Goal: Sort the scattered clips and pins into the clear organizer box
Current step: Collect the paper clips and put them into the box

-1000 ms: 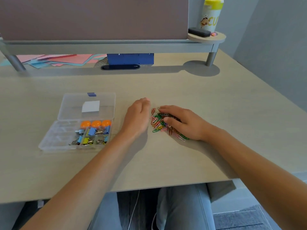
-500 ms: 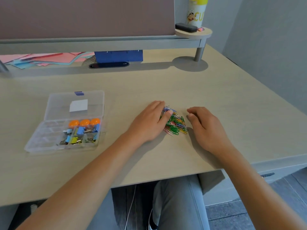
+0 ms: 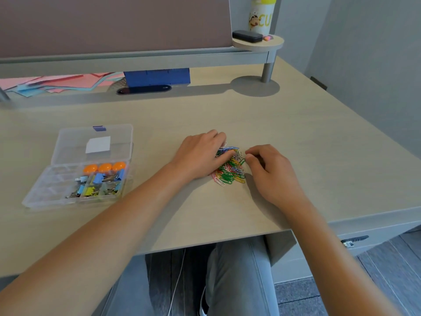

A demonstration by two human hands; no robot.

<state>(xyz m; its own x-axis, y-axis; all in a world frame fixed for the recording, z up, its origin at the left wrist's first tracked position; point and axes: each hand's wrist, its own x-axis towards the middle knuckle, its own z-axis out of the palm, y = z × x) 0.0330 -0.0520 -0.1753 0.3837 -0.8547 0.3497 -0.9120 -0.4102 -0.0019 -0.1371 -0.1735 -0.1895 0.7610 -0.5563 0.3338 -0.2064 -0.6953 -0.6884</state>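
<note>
Paperclips (image 3: 229, 169), coloured wire ones in green, red, yellow, blue and white, lie heaped in one tangled mound on the pale wood-grain desk (image 3: 296, 133), right between my two hands. My left hand (image 3: 200, 156) sits at the pile's nine o'clock with its fingers laid over the upper left of the heap, touching it; I read them as fairly straight, pressing rather than pinching, though the fingertips are partly buried and I can't be sure. My right hand (image 3: 271, 172) sits at three o'clock, fingers curled inward, tips just beside the clips; I see nothing held in it.

For the next move what matters is that the clear organizer box (image 3: 68, 199) lies well apart at nine o'clock from the pile, lid (image 3: 118, 137) hinged open at its far side. So the left hand is the nearer carrier. The box is thin glossy plastic with small compartments; those on its right hold orange round pieces (image 3: 104, 167) and blue and yellow binder clips (image 3: 100, 183), while the left ones look empty.

The clips are slick and interlock, so a scooped bunch may trail strays.
</note>
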